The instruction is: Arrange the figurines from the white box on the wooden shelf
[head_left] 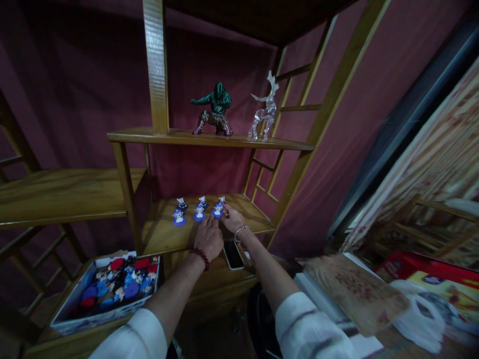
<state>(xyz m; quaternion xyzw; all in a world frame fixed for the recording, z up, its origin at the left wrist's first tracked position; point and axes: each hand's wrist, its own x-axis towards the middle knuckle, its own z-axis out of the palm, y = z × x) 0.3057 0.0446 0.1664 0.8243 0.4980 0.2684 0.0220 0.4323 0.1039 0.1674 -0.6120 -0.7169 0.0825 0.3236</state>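
My right hand (234,220) reaches onto the lower shelf, its fingers closed on the right edge of a small purple-and-white figurine (217,210) with a round base. My left hand (208,238) lies just in front of that base, fingers stretched forward; whether its fingertips touch the base I cannot tell. To the left stand two matching figurines, a middle one (199,213) and an end one (178,217). Behind them is a row of three dark-based figurines: left (181,204), middle (202,202) and right (222,199), the last partly hidden by my right hand.
A phone (234,255) lies below my wrists. An open box (108,311) full of loose figurines sits at lower left. On the upper shelf (209,139) stand a green crouching statue (217,109) and a clear deer (265,112). A plastic bag (421,319) lies at right.
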